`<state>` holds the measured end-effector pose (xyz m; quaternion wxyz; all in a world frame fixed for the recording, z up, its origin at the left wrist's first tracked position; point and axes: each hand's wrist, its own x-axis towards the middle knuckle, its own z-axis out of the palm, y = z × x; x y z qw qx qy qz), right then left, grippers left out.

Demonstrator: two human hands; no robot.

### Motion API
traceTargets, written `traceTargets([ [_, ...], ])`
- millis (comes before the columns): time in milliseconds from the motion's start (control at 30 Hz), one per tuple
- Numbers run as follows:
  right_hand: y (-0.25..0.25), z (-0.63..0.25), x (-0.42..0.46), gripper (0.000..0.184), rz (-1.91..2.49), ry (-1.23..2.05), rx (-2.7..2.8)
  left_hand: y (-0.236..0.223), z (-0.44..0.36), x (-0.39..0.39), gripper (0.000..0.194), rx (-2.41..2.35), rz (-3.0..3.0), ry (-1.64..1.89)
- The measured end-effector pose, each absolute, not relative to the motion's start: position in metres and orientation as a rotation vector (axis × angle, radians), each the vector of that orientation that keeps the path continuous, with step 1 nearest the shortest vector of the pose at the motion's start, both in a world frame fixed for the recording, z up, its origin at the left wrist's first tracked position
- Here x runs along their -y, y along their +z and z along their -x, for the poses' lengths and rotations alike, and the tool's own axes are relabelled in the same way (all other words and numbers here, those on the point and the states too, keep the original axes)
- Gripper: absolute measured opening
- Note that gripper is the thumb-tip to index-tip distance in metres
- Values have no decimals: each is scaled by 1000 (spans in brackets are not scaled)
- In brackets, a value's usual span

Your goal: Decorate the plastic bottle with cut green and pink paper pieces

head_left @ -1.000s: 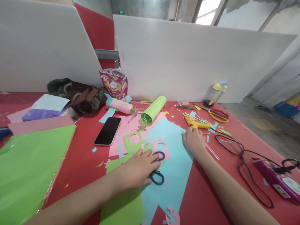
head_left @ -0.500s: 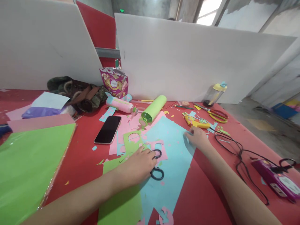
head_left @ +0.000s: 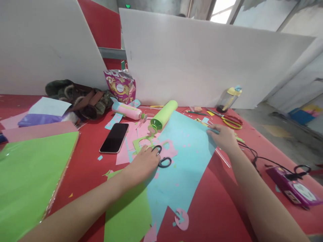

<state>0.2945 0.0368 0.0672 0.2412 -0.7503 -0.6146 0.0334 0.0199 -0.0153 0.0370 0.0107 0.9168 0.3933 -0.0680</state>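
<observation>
Black-handled scissors (head_left: pixel 165 162) lie under my left hand (head_left: pixel 145 164), which is closed on them; both finger loops show and the blades are hidden. My right hand (head_left: pixel 223 137) pinches the upper right edge of a light blue paper sheet (head_left: pixel 191 158) and holds that side raised. Pink and green paper scraps (head_left: pixel 171 148) lie on the sheet. A green sheet (head_left: pixel 126 208) is beneath my left forearm. Near the front edge of the blue sheet rests a cut pink paper piece (head_left: pixel 181 220).
Behind are a green-wrapped bottle (head_left: pixel 165 114), a pink-wrapped bottle (head_left: pixel 127 111) and a snack bag (head_left: pixel 121 85). A phone (head_left: pixel 114 137) lies left of the scraps. Red-and-yellow-handled scissors (head_left: pixel 232 121), a clear bottle (head_left: pixel 228 99) and a purple power strip (head_left: pixel 294 188) with cables are at right.
My right hand has taken hold of the blue sheet's edge and lifted it, covering the yellow glue gun. My left hand has moved slightly up and left with the scissors.
</observation>
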Motion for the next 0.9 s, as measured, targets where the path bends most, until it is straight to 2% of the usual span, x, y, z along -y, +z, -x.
traceTargets([
  [200, 73, -299, -39, 18, 2029, -148, 1654, 44, -17, 13, 33, -1414, -2774, -276],
  [467, 58, -295, -43, 26, 2146, -214, 1716, 53, -12, 22, 30, -1450, -2720, -253],
  [500, 57, -295, -43, 26, 2144, -215, 1724, 53, -11, 26, 37, -1389, -2709, -226],
  [633, 53, -296, -45, 25, 2132, -208, 1757, 48, -15, 43, 91, -907, -2635, -260],
  [700, 52, -295, -45, 24, 2114, -198, 1771, 42, -19, 48, 113, -798, -2600, -341],
  [800, 52, -294, -46, 23, 2087, -196, 1774, 37, -26, 48, 121, -876, -2589, -460],
  [900, 59, -293, -48, 22, 2078, -193, 1728, 40, -27, 41, 114, -1036, -2600, -457],
])
